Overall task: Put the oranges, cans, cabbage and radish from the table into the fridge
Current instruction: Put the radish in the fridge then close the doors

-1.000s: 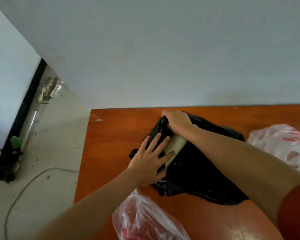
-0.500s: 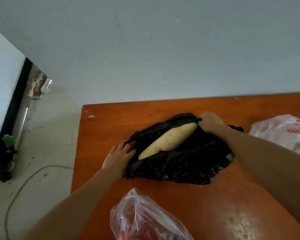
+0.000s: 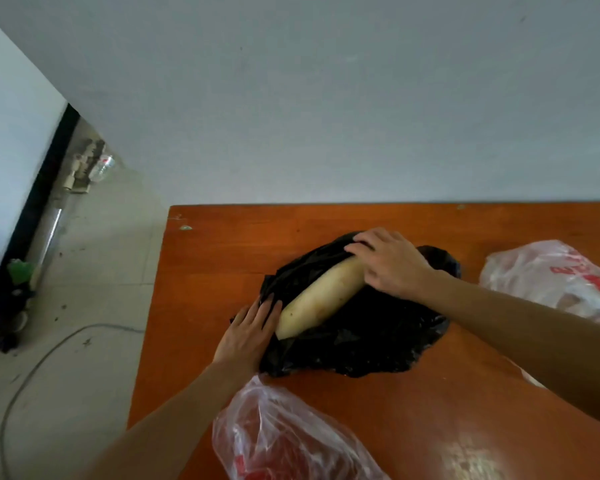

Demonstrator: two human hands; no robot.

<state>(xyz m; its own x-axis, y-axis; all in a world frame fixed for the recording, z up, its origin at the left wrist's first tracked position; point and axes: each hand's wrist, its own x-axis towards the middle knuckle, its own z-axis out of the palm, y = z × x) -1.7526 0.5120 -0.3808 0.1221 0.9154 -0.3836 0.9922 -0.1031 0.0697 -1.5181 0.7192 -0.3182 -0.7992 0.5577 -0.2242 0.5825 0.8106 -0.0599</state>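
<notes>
Lying exposed on the counter (image 3: 378,223): one radish (image 3: 321,296), long and pale, resting diagonally in the opened mouth of a black bag (image 3: 361,344). Change since half a second ago: the right hand (image 3: 390,263), which was then pulling the bag's far edge back, now rests on the radish's far end with fingers curved over it, not yet closed into a full grip so far as can be told. The left hand (image 3: 248,332) has shifted from the bag's near-left edge to lie flat and spread against the plastic just beside the radish's near end, holding the bag down. A second ago the radish was mostly wrapped; now most of its length is bare. Significance, as a judgement: unwrapping is done and the lift-out is about to begin, with the fridge transfer to follow. Also present: a clear bag with red print (image 3: 548,282) at the right, well apart, and another clear bag with red contents (image 3: 291,441) near the front edge. Fridge: not in view.
</notes>
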